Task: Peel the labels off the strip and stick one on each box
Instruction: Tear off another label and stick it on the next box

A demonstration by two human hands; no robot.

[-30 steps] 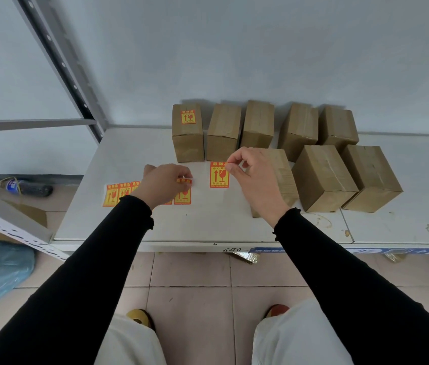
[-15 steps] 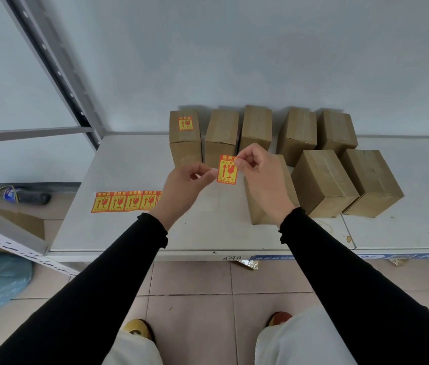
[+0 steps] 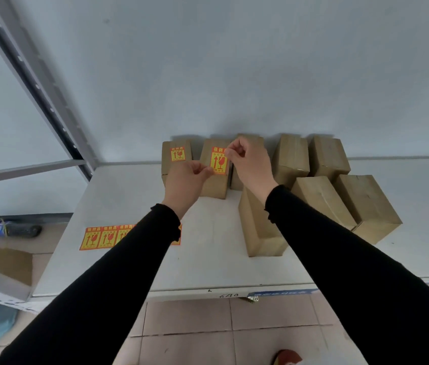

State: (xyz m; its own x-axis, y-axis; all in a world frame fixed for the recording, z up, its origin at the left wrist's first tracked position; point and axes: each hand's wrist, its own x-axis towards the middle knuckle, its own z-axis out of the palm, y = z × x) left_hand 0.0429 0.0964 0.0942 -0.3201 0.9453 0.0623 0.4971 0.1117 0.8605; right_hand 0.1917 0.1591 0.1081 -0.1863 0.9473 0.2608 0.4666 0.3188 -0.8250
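Observation:
Both hands hold one orange-and-yellow fragile label [image 3: 219, 161] over the top of the second box [image 3: 214, 184] in the back row. My right hand [image 3: 250, 164] pinches its upper right corner. My left hand [image 3: 187, 180] pinches its lower left corner. Whether the label touches the box I cannot tell. The leftmost box [image 3: 167, 160] carries a stuck label [image 3: 178, 154]. The label strip [image 3: 102, 237] lies flat on the table's left front, partly hidden by my left sleeve.
Several more brown boxes stand unlabelled to the right, one [image 3: 258, 227] near my right forearm, others [image 3: 366, 204] beyond it. The white table [image 3: 208, 267] meets a grey wall. A metal shelf post [image 3: 37, 83] rises at left. A bottle [image 3: 10, 229] lies below.
Both hands have carried the peeled label up and away from the strip to the second box. My left hand let go of the strip and took the label's lower corner.

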